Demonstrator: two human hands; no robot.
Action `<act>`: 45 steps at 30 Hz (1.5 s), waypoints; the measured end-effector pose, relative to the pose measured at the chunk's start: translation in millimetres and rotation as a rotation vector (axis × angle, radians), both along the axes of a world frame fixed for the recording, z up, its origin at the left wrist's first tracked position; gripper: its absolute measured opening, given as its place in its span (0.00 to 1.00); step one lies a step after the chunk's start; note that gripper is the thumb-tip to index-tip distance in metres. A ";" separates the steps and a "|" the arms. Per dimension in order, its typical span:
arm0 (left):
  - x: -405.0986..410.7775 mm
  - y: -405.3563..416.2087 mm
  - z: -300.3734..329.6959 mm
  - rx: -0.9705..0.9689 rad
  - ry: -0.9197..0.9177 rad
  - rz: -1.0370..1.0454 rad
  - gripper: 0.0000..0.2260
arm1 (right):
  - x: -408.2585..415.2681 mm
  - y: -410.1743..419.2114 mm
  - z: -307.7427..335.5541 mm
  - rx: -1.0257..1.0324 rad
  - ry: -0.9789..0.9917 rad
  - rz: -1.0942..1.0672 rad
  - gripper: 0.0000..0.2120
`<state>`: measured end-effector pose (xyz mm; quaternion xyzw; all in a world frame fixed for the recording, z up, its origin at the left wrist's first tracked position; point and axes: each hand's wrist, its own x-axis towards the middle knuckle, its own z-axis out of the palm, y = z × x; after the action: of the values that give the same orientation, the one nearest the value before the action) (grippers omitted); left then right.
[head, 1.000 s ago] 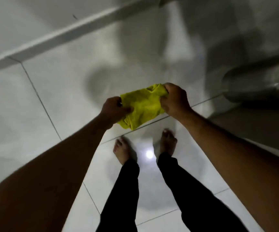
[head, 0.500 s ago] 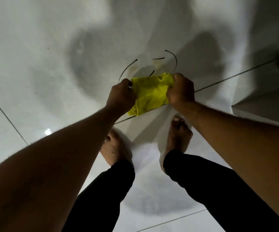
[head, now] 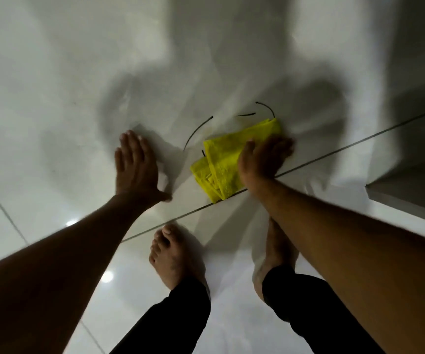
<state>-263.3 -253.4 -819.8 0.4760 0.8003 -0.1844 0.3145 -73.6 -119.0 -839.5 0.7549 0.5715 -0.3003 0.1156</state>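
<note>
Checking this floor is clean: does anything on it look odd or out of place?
Yes: thin black curved marks streak the pale floor just beyond the yellow cloth, which the right hand presses flat. They look like scribbles or scuffs, not tile joints.

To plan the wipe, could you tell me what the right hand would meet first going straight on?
Likely only bare floor tile: the right hand, flat on the yellow cloth, points just right of the black marks.

Two bare feet (head: 173,259) in black trousers (head: 180,318) stand near, and beyond a grout line (head: 359,142) — farther off — thin black marks (head: 196,131) curve.
</note>
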 end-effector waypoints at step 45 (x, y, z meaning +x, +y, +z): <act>-23.6 -0.5 -11.8 0.029 -0.166 0.006 0.74 | -68.0 9.1 -36.5 0.452 0.126 1.028 0.31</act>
<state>-286.9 -253.9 -831.6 0.4918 0.7756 -0.1316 0.3732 -141.6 -109.9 -876.0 0.3660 0.9216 -0.1199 0.0482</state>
